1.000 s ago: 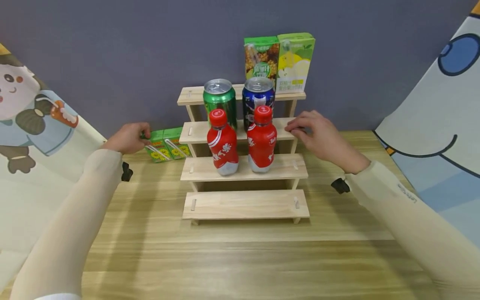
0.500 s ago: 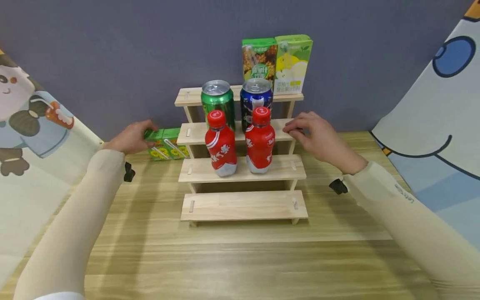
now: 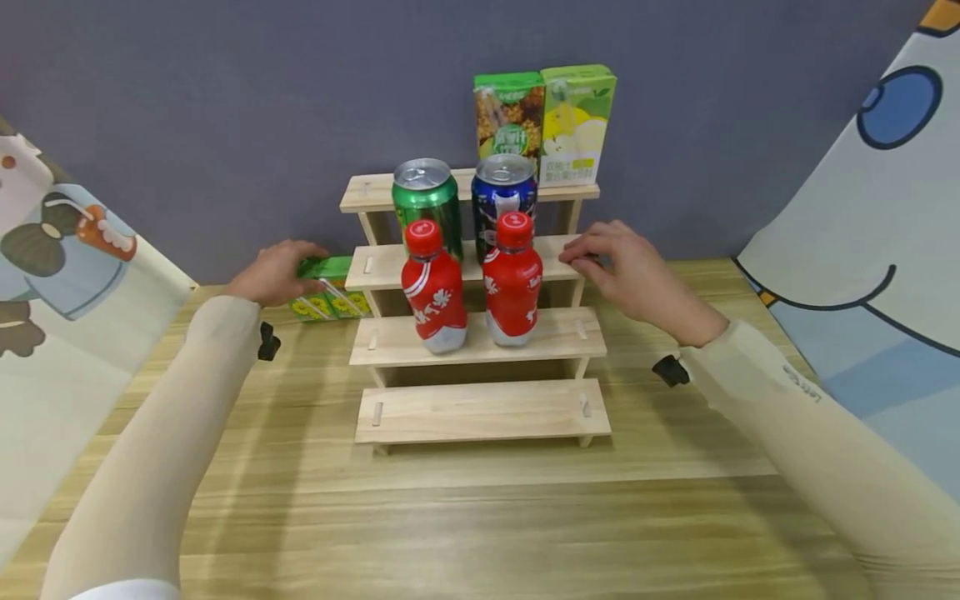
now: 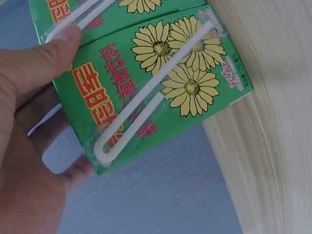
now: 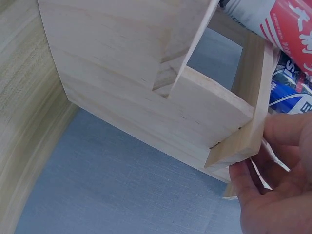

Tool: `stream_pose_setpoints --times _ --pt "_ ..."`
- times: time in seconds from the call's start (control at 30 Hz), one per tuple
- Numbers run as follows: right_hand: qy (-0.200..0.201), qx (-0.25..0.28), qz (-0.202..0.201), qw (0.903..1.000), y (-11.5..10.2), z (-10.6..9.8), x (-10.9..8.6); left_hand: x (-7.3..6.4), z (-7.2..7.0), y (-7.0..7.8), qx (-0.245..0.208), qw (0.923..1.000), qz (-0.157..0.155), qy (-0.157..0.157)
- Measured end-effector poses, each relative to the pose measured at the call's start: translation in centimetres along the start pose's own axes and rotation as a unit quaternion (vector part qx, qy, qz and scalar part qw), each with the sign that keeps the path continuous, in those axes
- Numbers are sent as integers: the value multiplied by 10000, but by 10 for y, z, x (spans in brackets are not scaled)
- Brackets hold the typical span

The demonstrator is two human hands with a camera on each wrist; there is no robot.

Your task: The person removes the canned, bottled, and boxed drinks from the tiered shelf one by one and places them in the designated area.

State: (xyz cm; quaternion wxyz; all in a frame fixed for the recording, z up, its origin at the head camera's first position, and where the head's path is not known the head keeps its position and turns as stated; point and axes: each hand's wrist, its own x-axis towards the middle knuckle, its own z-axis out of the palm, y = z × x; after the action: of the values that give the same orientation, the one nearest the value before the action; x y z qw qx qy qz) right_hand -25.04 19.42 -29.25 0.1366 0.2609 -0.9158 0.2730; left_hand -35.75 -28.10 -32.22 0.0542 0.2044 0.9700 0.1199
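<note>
Your left hand [image 3: 276,273] gripped two green, flower-printed rectangular cartons [image 3: 339,302] beneath it on the worktop [image 3: 480,517]; your right hand [image 3: 622,271] pinched the pale wooden tiered rack [image 3: 483,412], apparently steadying it; any lift needed an even squeeze.

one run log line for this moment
left hand: grips green cartons | right hand: pinches wooden stand, right side | on stand: red bottles, cans

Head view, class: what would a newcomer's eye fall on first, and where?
Probably the two red plastic bottles with red caps, on the second step up of the pale wooden four-step rack. Behind them, one step higher, stand a green metal can and a blue metal can. Left of the rack, the left hand grips the tops of two green flower-printed cartons.
</note>
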Motion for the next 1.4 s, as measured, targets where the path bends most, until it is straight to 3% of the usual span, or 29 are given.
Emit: stream_pose_setpoints --times 0.33,0.57,0.83,0.97,1.13,1.27,1.4 --pt "75 26 -1 10000 -2 0 -1 -1 -4 1 -50 10000 0 -74" --pt "86 48 31 9999 -3 0 -3 -1 -6 2 -64 9997 -176 -179" --pt "108 111 59 9999 -4 -1 -4 -8 -10 4 -136 9997 -138 -116" --pt "151 108 -30 9998 -5 0 -3 -16 -19 10 -347 9992 114 147" --pt "155 117 -46 9998 -5 0 0 -31 -38 23 -619 9937 583 731" --pt "165 86 -38 9998 -2 2 -1 -39 -60 46 -756 9858 912 1193" --pt "160 93 -26 9998 -2 2 -2 -41 -85 79 -644 9747 1333 1674"
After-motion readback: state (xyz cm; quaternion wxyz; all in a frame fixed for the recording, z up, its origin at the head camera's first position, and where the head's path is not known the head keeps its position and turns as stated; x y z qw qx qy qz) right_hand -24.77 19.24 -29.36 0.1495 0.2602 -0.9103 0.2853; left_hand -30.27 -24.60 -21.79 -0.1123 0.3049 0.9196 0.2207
